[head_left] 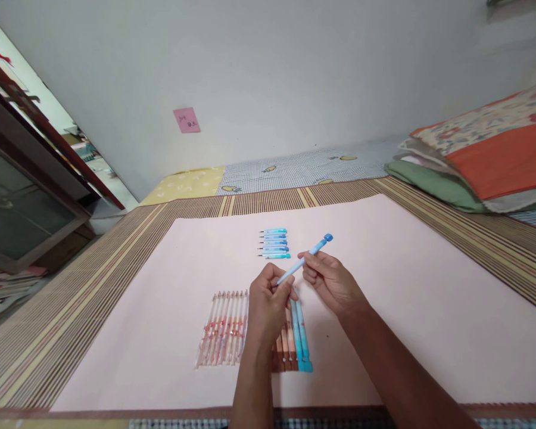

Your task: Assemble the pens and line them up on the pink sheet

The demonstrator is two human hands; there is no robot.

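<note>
A light blue pen (300, 263) with a darker blue knob at its upper end slants between my two hands. My left hand (274, 295) pinches its lower tip, while my right hand (333, 279) grips the barrel around the middle. Beneath them lies a row of pens: clear ones with pinkish patterns (223, 328) to the left, then brown pens (286, 345) partly hidden by my left hand and forearm, and bright blue pens (302, 333) at the right end. Farther off, several short blue pen pieces with dark tips (274, 243) lie stacked in a column.
A large pale pink sheet (161, 286) lies under the pens on a striped mat (98, 280). Folded bedding (486, 155) is piled at the right. A wall with a pink note (186, 120) stands behind, and a glass-paned cabinet (18, 202) is at the left.
</note>
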